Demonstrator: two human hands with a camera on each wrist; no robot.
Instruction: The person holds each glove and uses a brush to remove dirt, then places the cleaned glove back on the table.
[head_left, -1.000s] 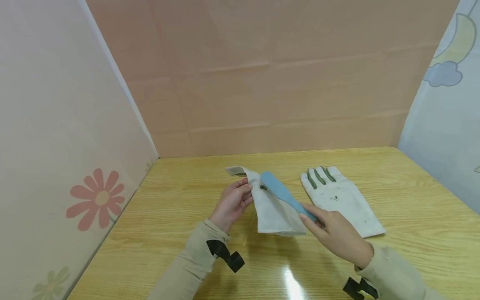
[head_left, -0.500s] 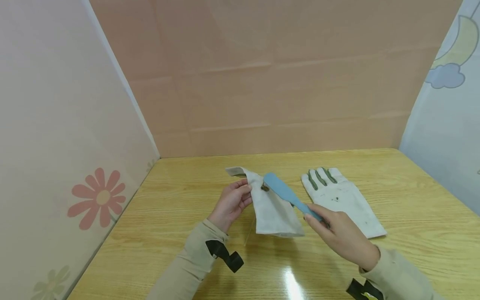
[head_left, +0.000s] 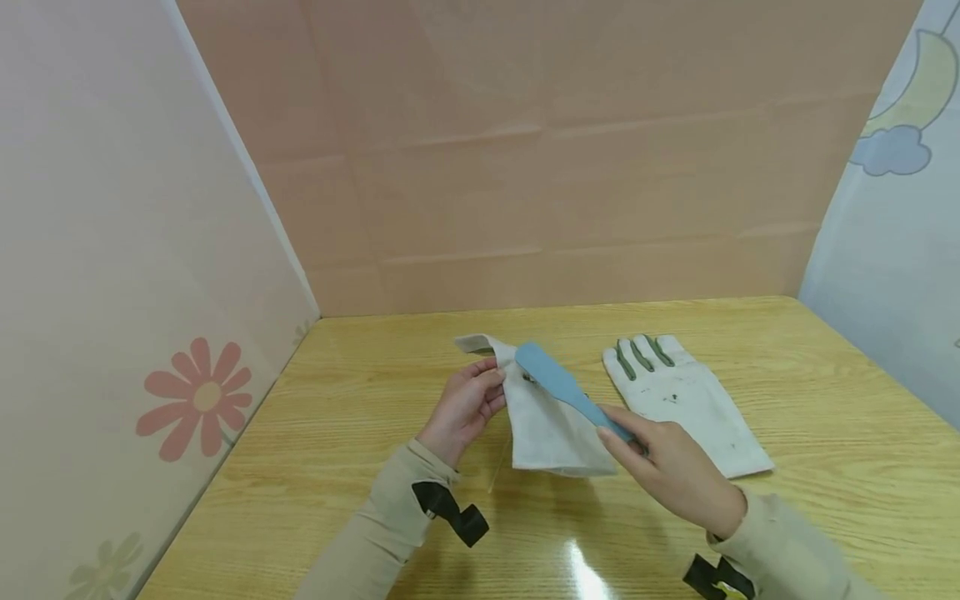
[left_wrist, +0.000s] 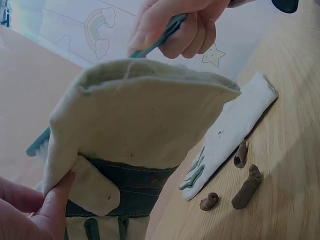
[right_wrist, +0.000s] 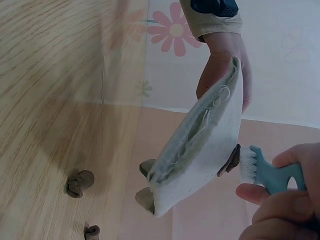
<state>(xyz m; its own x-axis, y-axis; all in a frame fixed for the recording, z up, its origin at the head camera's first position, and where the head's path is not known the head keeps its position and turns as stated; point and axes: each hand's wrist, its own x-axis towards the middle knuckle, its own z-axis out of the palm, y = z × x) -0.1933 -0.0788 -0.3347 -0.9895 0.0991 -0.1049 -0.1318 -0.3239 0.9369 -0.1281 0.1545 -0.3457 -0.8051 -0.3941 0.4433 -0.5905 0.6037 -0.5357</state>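
Observation:
My left hand (head_left: 465, 408) pinches a white work glove (head_left: 551, 442) with dark green patches, holding it raised over the table with its cuff toward me. In my right hand (head_left: 671, 467) is a light blue scrubbing brush (head_left: 555, 375), gripped by its handle. Its white bristles (right_wrist: 248, 164) face the glove's back, right at a flattened brown clump (right_wrist: 230, 160) stuck there. From the head view the brush head mostly covers that clump. Most of the glove's fingers are hidden in the head view.
A second white glove (head_left: 690, 408) with green strips and dark specks lies flat at the right. Several brown, clay-like lumps (left_wrist: 247, 187) rest on the wooden table (head_left: 360, 350), below the raised glove. Patterned walls stand at the left and right, a plain one behind.
The brush slid right and toward me by half a second ago, showing the brown clump, then moved back up and left over it. My left hand and the glove stay nearly still.

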